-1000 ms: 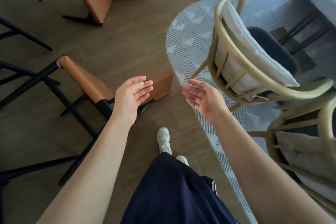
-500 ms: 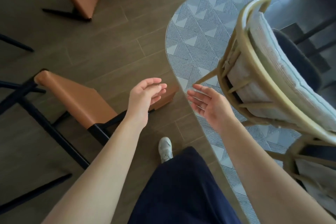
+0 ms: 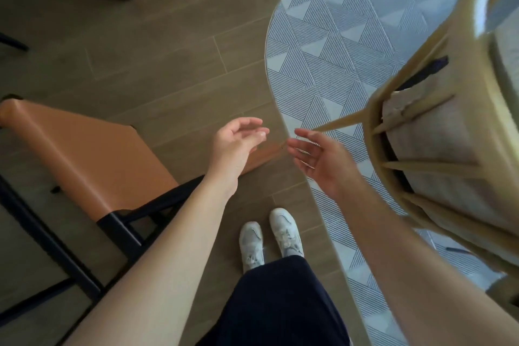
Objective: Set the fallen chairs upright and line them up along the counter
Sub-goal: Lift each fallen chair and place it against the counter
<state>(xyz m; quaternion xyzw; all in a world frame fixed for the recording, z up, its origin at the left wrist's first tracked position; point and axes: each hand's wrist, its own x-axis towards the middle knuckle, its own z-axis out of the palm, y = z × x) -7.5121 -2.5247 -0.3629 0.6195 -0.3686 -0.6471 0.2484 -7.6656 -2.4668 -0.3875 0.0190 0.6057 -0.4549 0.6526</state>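
Wood-plank floor (image 3: 157, 45); patterned rug (image 3: 331, 45) right; tan chair (image 3: 92, 157) fallen left.

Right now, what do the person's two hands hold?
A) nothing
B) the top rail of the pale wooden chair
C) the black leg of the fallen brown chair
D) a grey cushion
A: the left hand and the right hand both show relaxed, open fingers curled round nothing, in the gap between the fallen brown chair and the pale wooden chair.
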